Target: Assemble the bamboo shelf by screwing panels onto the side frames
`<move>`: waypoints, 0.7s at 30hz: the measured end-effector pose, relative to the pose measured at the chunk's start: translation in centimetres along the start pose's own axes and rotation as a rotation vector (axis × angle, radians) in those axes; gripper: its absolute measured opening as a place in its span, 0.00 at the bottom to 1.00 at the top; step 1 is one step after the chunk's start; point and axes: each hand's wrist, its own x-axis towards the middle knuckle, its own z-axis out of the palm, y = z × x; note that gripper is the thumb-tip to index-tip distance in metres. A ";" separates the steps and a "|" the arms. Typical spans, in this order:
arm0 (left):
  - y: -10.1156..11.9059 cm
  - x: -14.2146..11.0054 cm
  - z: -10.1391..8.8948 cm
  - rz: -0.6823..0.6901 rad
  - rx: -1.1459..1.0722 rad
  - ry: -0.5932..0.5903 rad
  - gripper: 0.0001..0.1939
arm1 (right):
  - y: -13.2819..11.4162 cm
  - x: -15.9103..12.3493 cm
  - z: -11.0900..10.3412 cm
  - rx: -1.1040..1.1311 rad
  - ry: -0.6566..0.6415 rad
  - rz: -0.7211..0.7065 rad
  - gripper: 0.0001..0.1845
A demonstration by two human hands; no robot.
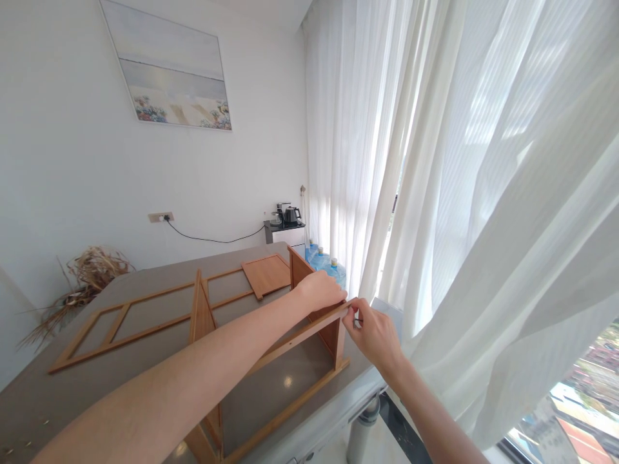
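Note:
A wooden furniture frame [300,336] with upright boards and long rails lies across the grey tabletop. My left hand [323,289] reaches over to its far right corner, with the fingers curled down around the wood near a rail end; part of the grip is hidden. Close beside it, my right hand [371,327] is closed in a pinch at the end of the same rail. A small thin dark piece [358,320] shows between those fingers, too small to name. An upright wooden panel [300,263] stands just behind my left hand.
The grey table [159,274] also bears a flat wooden panel [267,274]. Dried plants [97,267] stand at the left. Behind are blue water bottles [325,261] and a black kettle [292,215] on a cabinet. White curtains [435,193] hang along the right.

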 end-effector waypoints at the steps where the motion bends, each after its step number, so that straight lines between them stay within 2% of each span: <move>1: 0.0 0.0 0.0 0.002 -0.001 0.008 0.15 | 0.0 0.0 0.1 -0.001 0.012 0.005 0.08; 8: -0.9 -0.6 -0.3 -0.016 0.017 0.042 0.16 | -0.1 -0.4 -0.4 0.099 0.052 0.107 0.09; 11: -1.9 -1.4 -1.3 -0.022 0.041 0.050 0.15 | -0.2 -1.2 -1.2 0.211 0.036 0.210 0.10; 14: -3.4 -2.7 -2.8 -0.031 0.073 0.073 0.13 | -0.3 -2.5 -1.8 0.352 0.019 0.341 0.15; 17: -5.3 -4.9 -4.8 -0.066 0.111 0.130 0.08 | -0.6 -4.0 -2.0 0.525 -0.019 0.444 0.21; 21: -7.4 -10.5 -8.0 -0.117 0.176 0.235 0.17 | -1.8 -5.1 -2.4 0.765 -0.097 0.523 0.26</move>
